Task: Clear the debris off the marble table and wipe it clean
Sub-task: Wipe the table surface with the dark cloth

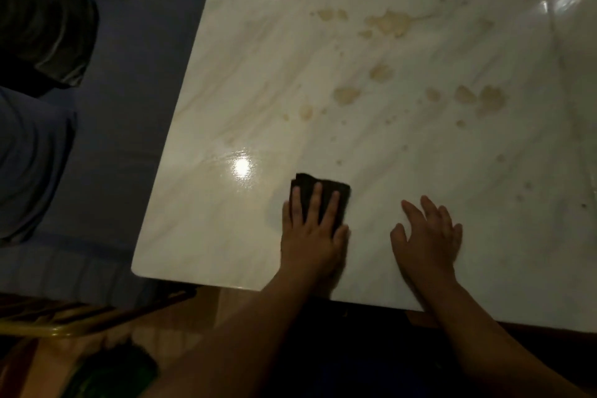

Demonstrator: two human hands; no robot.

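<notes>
Stains (387, 22) dot marble table (226, 90) beyond cloth (343, 194) under flat left grip (311, 236); right grip (426, 239) spread.

Glossy white marble table (258, 74), faint grey-beige veins streaking diagonally across it. Tan-brown blotchy stains (387, 22) speckle the far half. The small folded cloth (337, 192) shows near-black. Off left, blue-grey upholstery (32, 155); at the bottom, a yellow slatted frame (48, 328).

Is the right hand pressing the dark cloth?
No: the left hand presses the dark cloth flat, while the right hand lies bare on the marble table.
</notes>
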